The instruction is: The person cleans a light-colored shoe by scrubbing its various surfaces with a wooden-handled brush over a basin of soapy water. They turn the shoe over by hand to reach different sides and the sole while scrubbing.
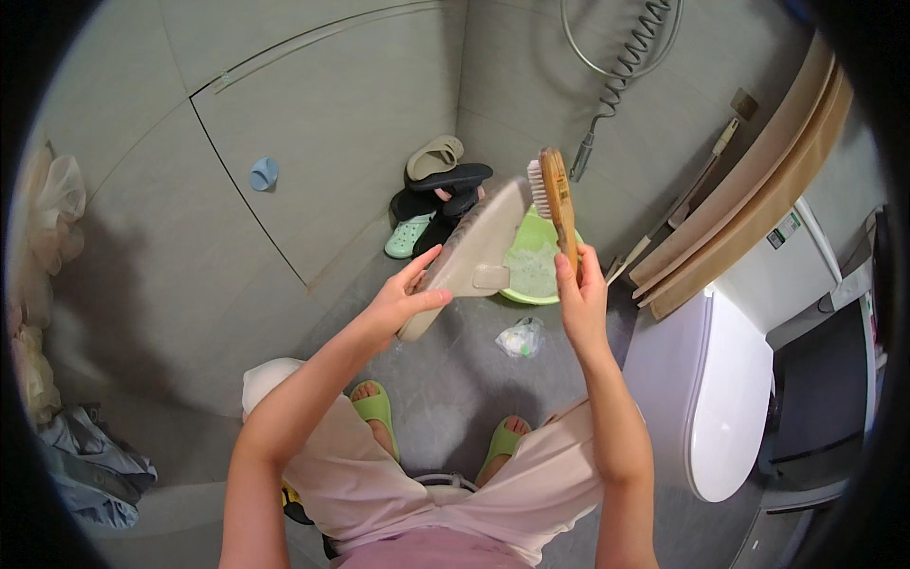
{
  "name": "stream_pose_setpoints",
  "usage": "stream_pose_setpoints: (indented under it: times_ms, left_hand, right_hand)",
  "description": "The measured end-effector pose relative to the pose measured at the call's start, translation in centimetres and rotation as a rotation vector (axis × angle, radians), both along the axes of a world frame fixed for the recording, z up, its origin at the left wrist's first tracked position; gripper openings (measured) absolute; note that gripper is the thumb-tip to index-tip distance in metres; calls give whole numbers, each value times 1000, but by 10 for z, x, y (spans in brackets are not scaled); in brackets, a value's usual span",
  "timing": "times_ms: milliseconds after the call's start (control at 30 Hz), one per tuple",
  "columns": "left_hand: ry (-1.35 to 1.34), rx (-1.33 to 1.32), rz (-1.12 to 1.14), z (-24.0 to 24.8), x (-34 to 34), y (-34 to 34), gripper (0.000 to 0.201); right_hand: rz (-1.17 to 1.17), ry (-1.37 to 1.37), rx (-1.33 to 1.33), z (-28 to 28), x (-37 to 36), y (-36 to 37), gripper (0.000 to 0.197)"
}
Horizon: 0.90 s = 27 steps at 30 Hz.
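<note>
My left hand (pixel 403 305) grips a beige slipper (pixel 471 248) near its lower end, the shoe tilted on its side with its toe up and to the right. A wooden scrub brush (pixel 559 201) with white bristles stands upright in my right hand (pixel 581 292), which is closed round its handle. The bristles face the slipper, close to its tip; whether they touch it I cannot tell. Behind both lies a green basin (pixel 533 268) with foamy water, partly hidden by the slipper and brush.
Several clogs and slippers (pixel 436 194) pile against the wall. On the floor near the basin lies a small crumpled plastic bag (pixel 520 338). At right stand a white toilet (pixel 730 398) and tan boards (pixel 754 180). A coiled shower hose (pixel 621 81) hangs above.
</note>
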State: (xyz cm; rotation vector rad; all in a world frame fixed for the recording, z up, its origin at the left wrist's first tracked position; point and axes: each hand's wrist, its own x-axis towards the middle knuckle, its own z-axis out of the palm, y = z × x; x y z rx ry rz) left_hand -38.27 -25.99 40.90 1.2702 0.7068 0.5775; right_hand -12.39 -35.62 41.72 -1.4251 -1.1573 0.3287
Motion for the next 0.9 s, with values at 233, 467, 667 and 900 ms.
stream_pose_setpoints:
  times_ms: [233,467,667,900]
  left_hand:
    - [-63,82,5,-2,-9,0,88]
    - [-60,104,-12,1,-12,0,87]
    - [-5,27,-12,2,-12,2,91]
    - [2,-5,6,-3,-13,7,87]
  right_hand:
    - [-45,-503,91,-10,-39,-13,24]
    - [-178,-460,59,1,-20,-2,24]
    - [-100,-563,61,-4,-24,-2,21]
    - [82,-625,111,-17,-52,-21,26]
